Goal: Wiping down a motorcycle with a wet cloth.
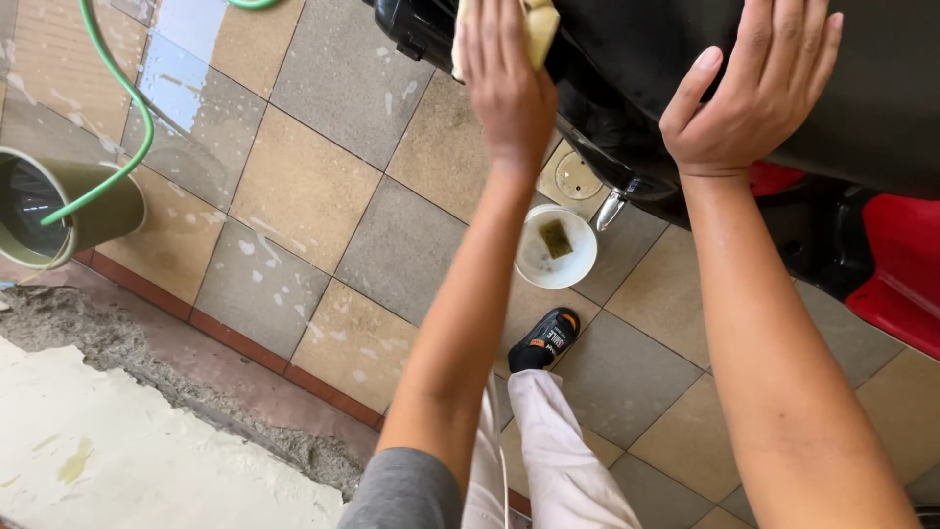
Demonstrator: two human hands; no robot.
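My left hand (pixel 506 83) presses a pale yellow cloth (pixel 540 27) against the black glossy body of a motor scooter (pixel 636 59) at the top of the head view. Only the cloth's edges show around my fingers. My right hand (pixel 754 88) lies flat on the same black panel, fingers spread, holding nothing. Below the scooter stands a small white bowl (pixel 580 263) with soapy water and a green sponge (pixel 557 238) in it.
Wet tiled floor (pixel 294 196) with foam spots. An olive bucket (pixel 108 211) at the left takes a green hose (pixel 127 88). Red scooter parts (pixel 896 264) sit at the right. My black shoe (pixel 548 338) and white trouser leg are below the bowl. Rough concrete lies at lower left.
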